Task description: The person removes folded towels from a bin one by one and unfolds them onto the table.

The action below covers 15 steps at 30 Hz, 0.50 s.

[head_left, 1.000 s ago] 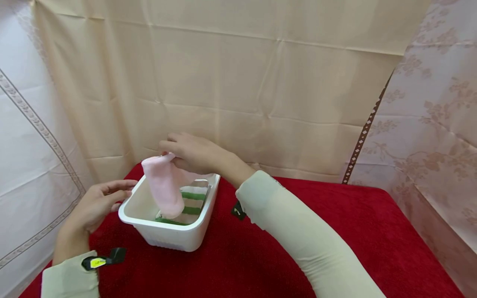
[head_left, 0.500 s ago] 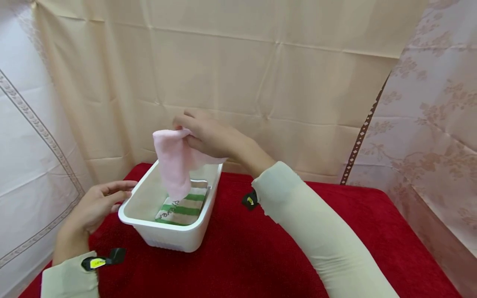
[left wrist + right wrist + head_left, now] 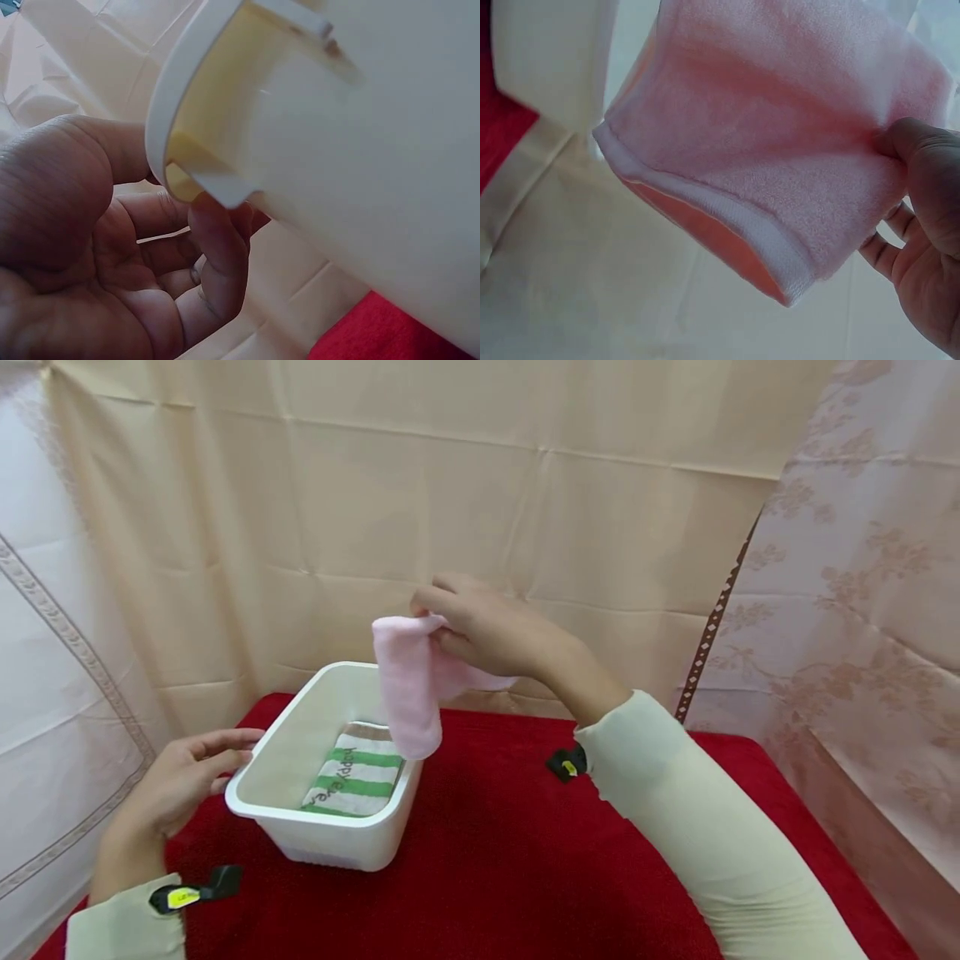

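Observation:
My right hand (image 3: 498, 627) pinches a folded pink towel (image 3: 405, 685) between thumb and fingers. The towel hangs in the air, its lower end overlapping the right rim of a white plastic basin (image 3: 330, 847). In the right wrist view, the soft pink cloth (image 3: 765, 127) shows a paler woven edge, with my thumb pressed into it. A green, white and brown striped towel (image 3: 356, 777) with dark lettering lies folded inside the basin. At the basin's left rim is my left hand (image 3: 176, 781); the left wrist view has its thumb and curled fingers gripping the rim (image 3: 161, 112).
The basin stands on a red cloth (image 3: 525, 827) covering the table, which extends to the right. A beige curtain (image 3: 450, 485) hangs behind, with patterned pale cloths (image 3: 862, 610) at the sides. A black wrist strap (image 3: 187, 893) is on the left sleeve.
My right hand has lifted the pink towel up from inside the basin and carried it right, uncovering more of the striped towel. My left hand stays at the rim.

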{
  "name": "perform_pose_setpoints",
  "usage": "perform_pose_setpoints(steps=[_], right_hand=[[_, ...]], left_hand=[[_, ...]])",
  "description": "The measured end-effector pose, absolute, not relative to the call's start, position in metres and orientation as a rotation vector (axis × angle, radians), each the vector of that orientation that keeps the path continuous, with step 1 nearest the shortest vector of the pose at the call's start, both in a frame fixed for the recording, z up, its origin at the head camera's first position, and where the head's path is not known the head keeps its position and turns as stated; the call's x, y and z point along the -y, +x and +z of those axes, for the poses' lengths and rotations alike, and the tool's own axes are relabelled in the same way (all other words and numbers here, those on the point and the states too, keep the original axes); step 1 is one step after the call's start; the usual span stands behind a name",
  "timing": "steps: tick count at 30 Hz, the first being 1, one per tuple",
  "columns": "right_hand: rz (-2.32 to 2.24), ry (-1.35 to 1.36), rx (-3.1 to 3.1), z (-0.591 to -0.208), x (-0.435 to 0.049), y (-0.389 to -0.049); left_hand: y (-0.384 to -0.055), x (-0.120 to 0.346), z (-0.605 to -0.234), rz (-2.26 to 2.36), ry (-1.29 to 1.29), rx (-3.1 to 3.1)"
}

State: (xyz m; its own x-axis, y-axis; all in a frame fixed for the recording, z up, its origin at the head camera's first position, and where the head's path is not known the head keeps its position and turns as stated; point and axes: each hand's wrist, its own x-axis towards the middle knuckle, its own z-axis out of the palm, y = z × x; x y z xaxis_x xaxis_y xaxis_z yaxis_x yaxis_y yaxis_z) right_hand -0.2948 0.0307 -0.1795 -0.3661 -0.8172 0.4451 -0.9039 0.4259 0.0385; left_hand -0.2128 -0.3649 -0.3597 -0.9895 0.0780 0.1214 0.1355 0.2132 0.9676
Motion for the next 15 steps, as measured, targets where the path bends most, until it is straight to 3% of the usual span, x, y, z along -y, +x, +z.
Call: perform_pose_setpoints(steps=[15], right_hand=[[0.242,1.422,2.215,-0.209,-0.124,-0.295]], left_hand=[[-0.215,0.371,-0.359,-1.936,-0.223,2.407]])
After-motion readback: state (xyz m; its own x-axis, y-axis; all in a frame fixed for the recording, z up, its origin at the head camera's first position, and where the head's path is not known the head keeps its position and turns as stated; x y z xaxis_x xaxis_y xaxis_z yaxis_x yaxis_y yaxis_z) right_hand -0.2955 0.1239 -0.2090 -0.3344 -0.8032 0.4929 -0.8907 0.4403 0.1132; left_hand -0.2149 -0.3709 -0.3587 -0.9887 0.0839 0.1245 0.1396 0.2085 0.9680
